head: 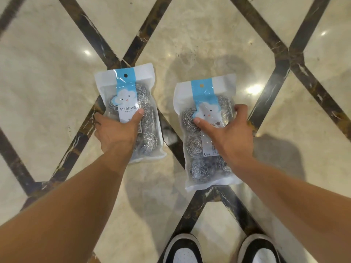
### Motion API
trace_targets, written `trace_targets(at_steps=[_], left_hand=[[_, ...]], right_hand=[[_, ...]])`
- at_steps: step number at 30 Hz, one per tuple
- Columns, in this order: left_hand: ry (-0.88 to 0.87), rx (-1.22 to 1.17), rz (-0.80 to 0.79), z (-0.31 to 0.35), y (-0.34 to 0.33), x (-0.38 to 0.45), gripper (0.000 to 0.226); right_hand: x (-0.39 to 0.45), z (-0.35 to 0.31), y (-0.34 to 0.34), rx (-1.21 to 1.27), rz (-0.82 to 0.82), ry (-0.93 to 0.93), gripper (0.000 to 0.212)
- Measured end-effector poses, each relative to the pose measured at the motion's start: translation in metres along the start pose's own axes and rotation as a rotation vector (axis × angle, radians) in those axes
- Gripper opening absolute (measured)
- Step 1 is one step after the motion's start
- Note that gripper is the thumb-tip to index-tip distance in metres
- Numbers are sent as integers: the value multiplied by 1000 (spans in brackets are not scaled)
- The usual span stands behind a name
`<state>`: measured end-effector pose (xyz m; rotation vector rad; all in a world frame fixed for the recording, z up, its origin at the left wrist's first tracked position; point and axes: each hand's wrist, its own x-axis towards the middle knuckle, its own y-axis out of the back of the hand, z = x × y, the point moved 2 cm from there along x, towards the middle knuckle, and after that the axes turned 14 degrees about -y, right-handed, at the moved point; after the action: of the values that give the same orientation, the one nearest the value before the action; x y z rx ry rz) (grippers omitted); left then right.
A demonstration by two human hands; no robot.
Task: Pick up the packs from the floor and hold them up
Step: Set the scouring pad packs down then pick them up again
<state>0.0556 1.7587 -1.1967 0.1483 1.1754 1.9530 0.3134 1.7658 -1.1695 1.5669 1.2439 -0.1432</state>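
Left hand (115,132) clamps left pack (131,111) — thumb on front; right hand (228,135) grips right pack (206,133) likewise, above floor (190,35).

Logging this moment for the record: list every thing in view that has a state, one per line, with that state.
Left pack: sealed, gripped by the left hand, label facing up.
Right pack: sealed, gripped by the right hand, label facing up.
Left hand: closed on the left pack, thumb on top.
Right hand: closed on the right pack, thumb on the label.
Shoes: planted on the floor.
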Motion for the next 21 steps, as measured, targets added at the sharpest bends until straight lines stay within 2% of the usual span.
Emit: trace_targets(at_steps=[3,6,7,9,10,12,14,15,18,21], left_hand=[[55,-15,39,1,1,-1,121],[131,-102,35,5,2,-3,132],[155,-124,11,5,3,-5,126],[196,-117,-55,9,9,-12,87],[196,-91,-73,9,13,-16,78],[178,-72,-76,9,25,-25,85],[151,-173,-55,15,44,-35,107],[150,-241,-33,19,56,-39,111],[147,-371,-5,41,99,-49,89],[104,-383,5,80,156,-62,78]], right_hand=[[1,3,-1,16,-14,2,97],[1,3,-2,31,-31,2,103],[2,2,-2,46,-43,4,106],[1,0,0,90,-80,-5,104],[-1,-3,2,106,-104,-10,99],[-7,-12,11,115,-138,-6,84],[-15,-23,25,120,-158,14,72],[-20,-29,33,123,-163,30,67],[-42,-55,64,135,-116,88,59],[-71,-92,100,122,-55,137,64]])
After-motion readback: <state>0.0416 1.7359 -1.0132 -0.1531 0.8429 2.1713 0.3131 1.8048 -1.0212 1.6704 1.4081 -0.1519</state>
